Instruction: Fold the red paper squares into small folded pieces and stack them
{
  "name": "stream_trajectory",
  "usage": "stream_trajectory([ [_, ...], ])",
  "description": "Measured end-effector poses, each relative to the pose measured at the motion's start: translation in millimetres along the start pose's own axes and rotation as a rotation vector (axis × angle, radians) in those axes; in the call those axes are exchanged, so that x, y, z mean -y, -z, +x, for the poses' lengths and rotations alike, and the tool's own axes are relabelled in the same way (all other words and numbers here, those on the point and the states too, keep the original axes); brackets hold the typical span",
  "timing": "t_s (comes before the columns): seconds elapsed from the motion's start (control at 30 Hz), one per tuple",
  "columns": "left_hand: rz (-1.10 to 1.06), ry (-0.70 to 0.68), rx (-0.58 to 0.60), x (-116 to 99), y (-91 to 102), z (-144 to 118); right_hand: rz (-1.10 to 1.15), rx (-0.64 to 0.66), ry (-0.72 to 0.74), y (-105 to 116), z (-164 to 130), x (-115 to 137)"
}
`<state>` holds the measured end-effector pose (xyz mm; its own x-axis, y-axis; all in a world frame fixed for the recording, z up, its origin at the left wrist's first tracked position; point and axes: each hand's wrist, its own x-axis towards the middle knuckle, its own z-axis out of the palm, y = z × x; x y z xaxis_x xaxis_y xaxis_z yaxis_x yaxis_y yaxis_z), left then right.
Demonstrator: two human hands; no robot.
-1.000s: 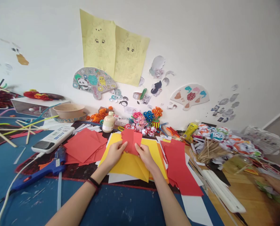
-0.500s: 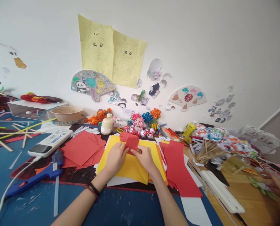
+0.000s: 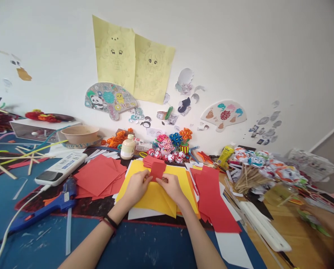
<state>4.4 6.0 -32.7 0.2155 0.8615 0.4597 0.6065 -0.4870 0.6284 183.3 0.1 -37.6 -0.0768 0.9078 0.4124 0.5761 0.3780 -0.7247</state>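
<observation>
Both my hands hold one small folded piece of red paper (image 3: 157, 169) over a stack of yellow paper sheets (image 3: 155, 196). My left hand (image 3: 136, 185) pinches its left edge. My right hand (image 3: 171, 186) pinches its right edge. A few more folded red pieces (image 3: 150, 160) lie just behind it. Loose red squares (image 3: 98, 175) are spread to the left, and cut red sheets (image 3: 214, 201) lie to the right.
A blue glue gun (image 3: 47, 205) and white power strip (image 3: 61, 168) lie left. A glue bottle (image 3: 127, 147), a bowl (image 3: 80, 133) and paper flowers (image 3: 174, 144) stand by the wall. Wooden sticks (image 3: 248, 178) and a white strip (image 3: 263, 228) lie right. Another person's hand (image 3: 328, 222) shows at far right.
The red paper was a wider unfolded piece; now it is folded narrower between my fingers and my hands have drawn closer together. The view shifted slightly.
</observation>
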Motion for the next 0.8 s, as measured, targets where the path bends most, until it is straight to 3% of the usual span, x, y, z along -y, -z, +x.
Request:
stream_trajectory([
  [0.1,-0.239,0.078,-0.016,-1.1,4.1,2.0,0.241,-0.023,-0.043,0.1,0.5,4.7],
  [0.2,-0.460,0.181,0.040,-1.2,2.0,4.1,0.422,-0.014,-0.120,-5.3,0.0,8.6],
  [0.3,-0.472,0.216,0.088,-2.0,2.3,6.8,0.516,-0.012,-0.169,-9.7,3.9,10.3],
  [0.37,-0.302,0.159,0.075,-2.2,9.4,9.1,0.564,-0.069,-0.168,-7.9,12.8,10.4],
  [0.43,0.026,0.081,-0.001,-0.2,21.6,10.8,0.568,-0.137,-0.186,-2.4,27.2,9.5],
  [0.57,0.640,0.054,-0.128,12.2,47.8,9.6,0.307,-0.004,-0.369,7.3,61.5,5.6],
  [0.67,0.831,0.161,-0.149,24.4,59.7,4.9,0.194,0.038,-0.427,8.1,78.5,2.8],
  [0.8,0.955,0.292,-0.168,36.2,66.5,-2.9,0.031,-0.017,-0.434,11.3,80.9,2.6],
])
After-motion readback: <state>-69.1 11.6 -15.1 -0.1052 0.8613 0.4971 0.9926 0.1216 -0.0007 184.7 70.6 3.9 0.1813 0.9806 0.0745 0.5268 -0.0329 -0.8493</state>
